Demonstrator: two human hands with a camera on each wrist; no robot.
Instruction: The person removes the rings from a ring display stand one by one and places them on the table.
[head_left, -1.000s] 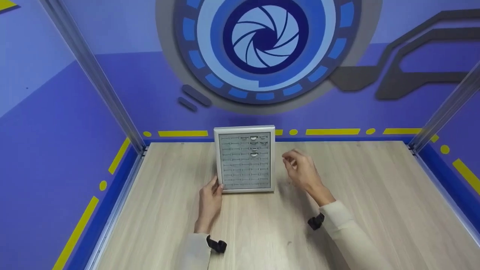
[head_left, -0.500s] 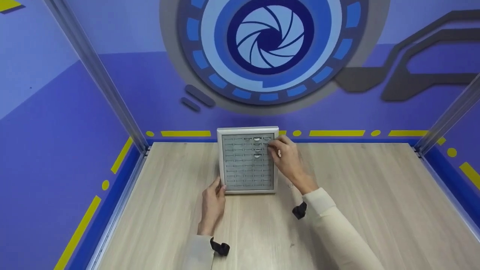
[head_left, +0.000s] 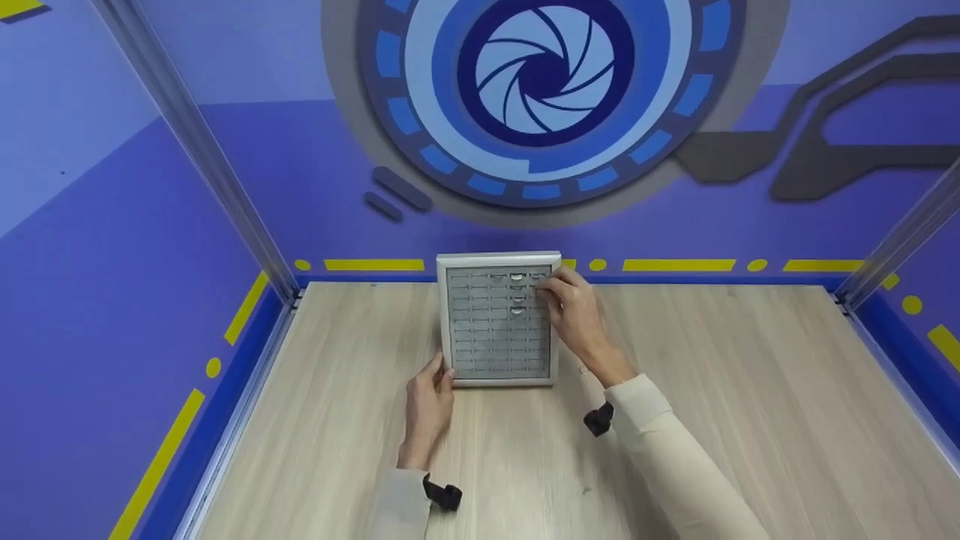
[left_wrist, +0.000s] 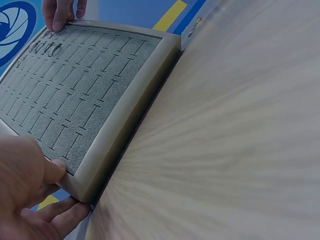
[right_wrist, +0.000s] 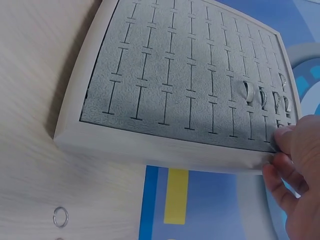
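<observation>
A ring display tray (head_left: 499, 337), with a pale frame and a grey slotted pad, stands propped up on the table. My left hand (head_left: 429, 405) grips its lower left corner, thumb over the front edge and fingers behind, as the left wrist view shows. Several silver rings (right_wrist: 249, 92) sit in slots toward the upper right of the pad. There my right hand (head_left: 576, 311) has its curled fingertips close against the pad, pinching a small ring that the fingers mostly hide. In the right wrist view the thumb and fingers (right_wrist: 284, 139) are at the frame's side edge.
A loose ring (right_wrist: 60, 217) lies on the wooden table (head_left: 712, 420) to the right of the tray. Behind rises a blue printed wall (head_left: 300, 187), and metal posts (head_left: 199, 150) stand at the corners.
My right hand has come left from beside the tray to the upper right slots, then shifted slightly upward there. My left hand keeps its grip on the corner.
</observation>
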